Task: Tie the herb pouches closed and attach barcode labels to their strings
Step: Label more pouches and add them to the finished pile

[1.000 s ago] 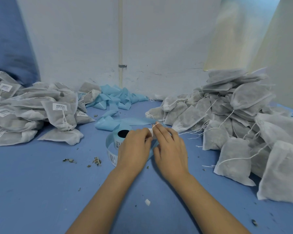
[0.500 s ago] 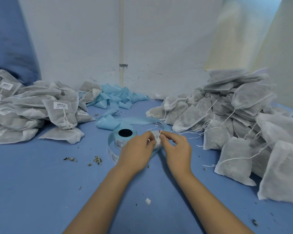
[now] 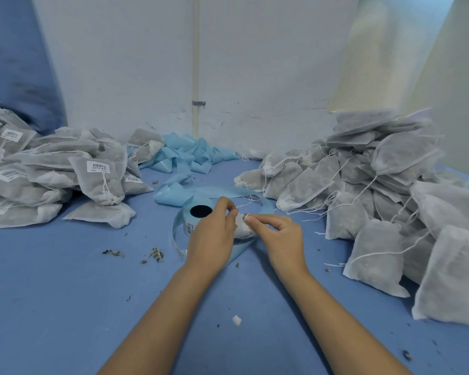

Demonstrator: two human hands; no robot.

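A grey herb pouch (image 3: 242, 230) lies between my hands at the table's middle, mostly hidden by them. My left hand (image 3: 213, 235) pinches its gathered neck from the left. My right hand (image 3: 280, 236) pinches the pouch's white string at the neck, with string wound around a fingertip. A roll of barcode labels (image 3: 198, 215) on light blue backing stands just left of my left hand. Labelled pouches (image 3: 98, 180) are heaped at the left. Unlabelled pouches (image 3: 377, 201) with loose strings are piled at the right.
Used light blue backing strips (image 3: 184, 155) are heaped at the back by the white wall. Herb crumbs (image 3: 155, 254) and a small white scrap (image 3: 236, 320) lie on the blue table (image 3: 52, 307). A thin pipe (image 3: 195, 66) runs up the wall.
Both hands drew back from lying flat over the pouch to pinching its neck. The right hand has shifted right, pulling on the string.
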